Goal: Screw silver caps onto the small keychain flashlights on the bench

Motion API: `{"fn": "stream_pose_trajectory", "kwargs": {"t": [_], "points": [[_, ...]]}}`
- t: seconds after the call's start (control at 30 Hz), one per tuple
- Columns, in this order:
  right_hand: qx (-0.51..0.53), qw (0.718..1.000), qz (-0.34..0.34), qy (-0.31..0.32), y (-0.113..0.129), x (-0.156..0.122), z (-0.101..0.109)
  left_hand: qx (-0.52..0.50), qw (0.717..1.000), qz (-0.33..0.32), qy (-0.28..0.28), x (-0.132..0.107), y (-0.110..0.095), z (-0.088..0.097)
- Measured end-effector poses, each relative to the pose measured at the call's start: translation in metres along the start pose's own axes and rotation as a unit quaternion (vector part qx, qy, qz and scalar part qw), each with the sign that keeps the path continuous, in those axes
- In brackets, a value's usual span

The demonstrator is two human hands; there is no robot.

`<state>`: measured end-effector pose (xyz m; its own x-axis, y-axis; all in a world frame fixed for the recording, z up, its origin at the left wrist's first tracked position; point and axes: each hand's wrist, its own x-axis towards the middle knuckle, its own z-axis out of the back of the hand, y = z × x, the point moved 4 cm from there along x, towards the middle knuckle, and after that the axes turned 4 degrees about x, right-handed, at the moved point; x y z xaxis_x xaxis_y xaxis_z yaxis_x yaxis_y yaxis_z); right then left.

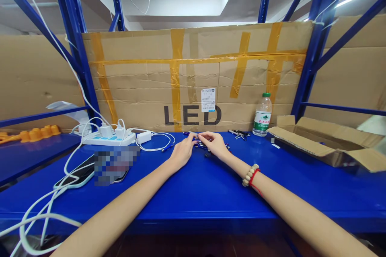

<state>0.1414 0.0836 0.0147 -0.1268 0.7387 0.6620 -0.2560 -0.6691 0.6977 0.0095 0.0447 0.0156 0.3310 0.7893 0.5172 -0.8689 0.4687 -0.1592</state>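
Observation:
My left hand [182, 153] and my right hand [214, 143] meet at the fingertips over the middle of the blue shelf. Both are closed in a pinch on a slim, dark blue pen [186, 133], whose end sticks out to the left; the fingers cover most of it. Below and behind my right hand lies a loose pile of small blue and dark pen parts [200, 145], partly hidden by it. A single blue pen piece [167, 149] rests left of my left hand. Several black and silver pens [240, 134] lie farther right.
On the left are a white power strip [110, 139], tangled white cables [66, 172] and a phone [75, 172]. A water bottle [262, 116] and an open cardboard box [325, 138] stand at right. A taped cardboard sheet [144, 84] closes the back between blue posts.

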Motion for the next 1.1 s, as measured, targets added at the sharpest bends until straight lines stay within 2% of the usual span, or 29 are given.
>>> {"fn": "stream_pose_trajectory", "kwargs": {"t": [0.13,0.3,0.57,0.87,1.1], "points": [[0.018,1.000,0.010,-0.010,0.0046,-0.0010,0.0009,-0.006,1.000,0.013,0.007,0.0001,0.0014,-0.0015],[0.052,0.998,0.016,0.015,0.0091,-0.0026,-0.0016,-0.012,1.000,0.008,0.004,0.0002,0.0023,-0.0026],[0.065,0.998,0.021,0.010,0.0071,-0.0012,-0.0011,-0.005,1.000,-0.007,-0.005,0.0007,0.0041,-0.0040],[0.069,0.997,0.011,0.022,0.0070,-0.0029,-0.0013,0.044,0.999,-0.020,0.012,0.0002,0.0020,-0.0037],[0.103,0.994,-0.025,0.037,0.0037,-0.0033,-0.0020,0.043,0.999,-0.019,0.021,0.0001,0.0013,-0.0039]]}}
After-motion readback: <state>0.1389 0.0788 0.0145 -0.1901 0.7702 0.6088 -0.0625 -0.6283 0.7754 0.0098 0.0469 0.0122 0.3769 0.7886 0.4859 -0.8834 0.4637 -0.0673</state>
